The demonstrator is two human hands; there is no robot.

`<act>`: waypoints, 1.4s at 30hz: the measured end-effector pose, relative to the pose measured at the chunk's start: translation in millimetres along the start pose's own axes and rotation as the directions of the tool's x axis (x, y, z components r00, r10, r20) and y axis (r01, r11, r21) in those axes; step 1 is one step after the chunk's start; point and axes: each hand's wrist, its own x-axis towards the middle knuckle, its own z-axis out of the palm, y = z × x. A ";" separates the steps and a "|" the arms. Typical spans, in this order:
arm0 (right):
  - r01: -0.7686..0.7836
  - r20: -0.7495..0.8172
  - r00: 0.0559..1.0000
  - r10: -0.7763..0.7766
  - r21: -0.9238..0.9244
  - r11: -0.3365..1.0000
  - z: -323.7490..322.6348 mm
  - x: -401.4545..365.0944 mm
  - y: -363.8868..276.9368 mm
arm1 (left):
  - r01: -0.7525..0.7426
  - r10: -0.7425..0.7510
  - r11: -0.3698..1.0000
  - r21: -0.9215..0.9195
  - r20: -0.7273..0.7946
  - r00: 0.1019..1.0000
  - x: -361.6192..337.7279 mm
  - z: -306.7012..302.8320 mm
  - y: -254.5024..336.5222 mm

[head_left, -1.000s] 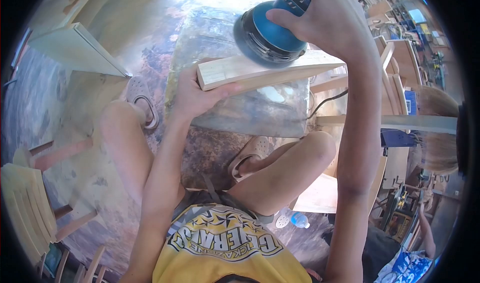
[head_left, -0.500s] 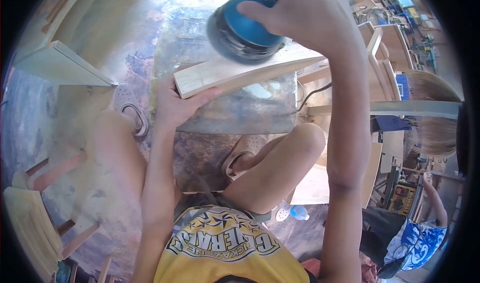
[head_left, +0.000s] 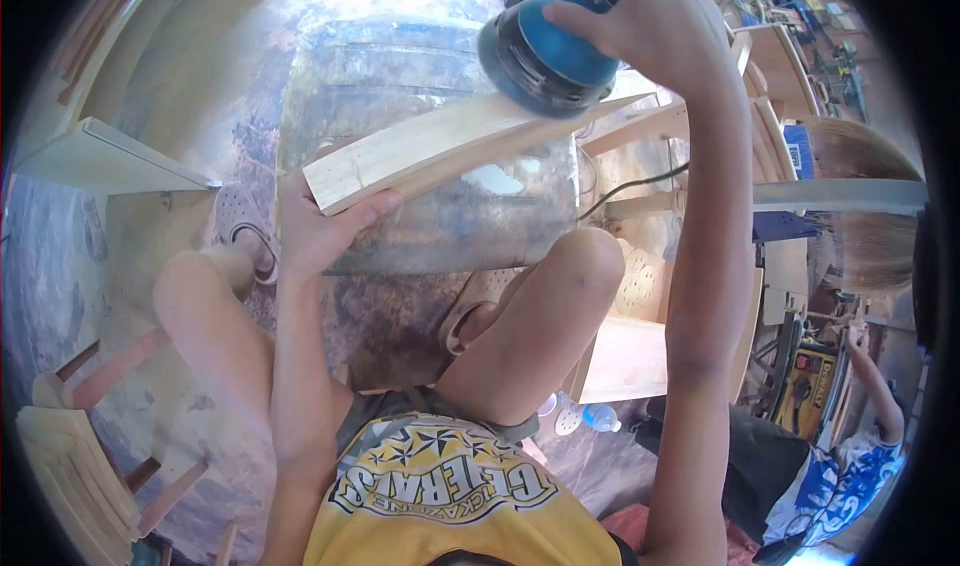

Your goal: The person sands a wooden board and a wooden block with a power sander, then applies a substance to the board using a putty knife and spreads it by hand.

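Observation:
My left hand grips the near left end of a pale wooden board, its thumb along the lower edge. The board slants up to the right over a worn, stained work surface. A blue electric sander is in my right hand, whose fingers wrap round its top. The sander's round base meets the board's upper face toward its far end. My right hand's far fingers are partly cut off by the frame's top edge.
A black cord runs right of the work surface. Wooden furniture parts stand at the lower left, and a panel at the left. A water bottle lies near my leg. Another person is beside a yellow machine.
The sander and my right hand have moved right along the board. My left hand and the board's near end have shifted left and slightly down in view.

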 end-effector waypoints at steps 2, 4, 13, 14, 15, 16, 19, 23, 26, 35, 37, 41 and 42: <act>0.036 -0.010 0.999 -0.036 0.039 0.999 -1.3 -3.6 -1.5 | -0.083 0.083 0.996 0.014 0.020 0.996 -0.5 -0.5 -2.0; 0.056 -0.020 0.998 -0.055 0.082 0.995 1.3 -5.3 2.7 | -0.037 0.037 0.999 0.015 0.006 0.999 -1.6 1.2 1.5; -0.014 -0.021 1.000 0.014 0.002 1.000 0.8 -2.8 -7.3 | -0.085 0.084 0.996 0.034 0.019 0.996 -1.1 -1.0 -0.8; 0.068 -0.072 0.995 -0.068 -0.002 0.998 -0.8 -8.8 -20.8 | -0.063 0.062 0.997 0.046 0.022 0.998 -1.8 -0.5 -0.9; 0.148 -0.121 0.982 -0.148 -0.009 0.989 -1.7 -14.6 -34.9 | -0.062 0.061 0.997 0.045 0.025 0.998 -1.8 0.8 -0.3; 0.112 -0.125 0.985 -0.117 -0.048 0.993 -2.5 -18.2 -49.8 | -0.033 0.033 0.999 0.041 0.004 0.999 -1.9 2.2 1.2; 0.092 -0.075 0.993 -0.086 0.075 0.993 -6.3 -15.2 -68.3 | 0.079 -0.076 0.994 0.079 -0.028 0.997 -6.1 3.8 14.2; 0.054 0.059 0.997 -0.059 0.084 0.995 -3.7 1.3 -41.5 | 0.005 -0.001 0.991 0.135 -0.030 1.000 -3.5 1.0 3.1; -0.001 -0.111 0.994 -0.007 -0.075 0.997 -3.2 -17.6 -36.1 | -0.021 0.024 0.999 0.047 -0.048 0.999 -2.5 0.8 -5.9; -0.133 -0.044 0.990 0.131 -0.050 0.990 -2.4 -2.2 31.6 | 0.034 -0.032 0.999 0.040 -0.051 0.998 -6.0 -4.0 -7.2; -0.134 -0.067 0.989 0.131 -0.043 0.990 -1.0 -1.6 39.6 | 0.020 -0.017 0.997 0.071 -0.045 0.999 -6.7 -5.0 -9.5; -0.130 -0.087 0.989 0.123 -0.082 0.988 7.7 6.0 63.2 | -0.034 0.036 0.995 0.091 -0.024 0.999 -7.5 -7.5 -12.2; -0.105 -0.120 0.989 0.091 -0.113 0.988 8.9 7.2 63.3 | -0.036 0.038 0.995 0.091 -0.024 0.999 -7.5 -7.6 -11.7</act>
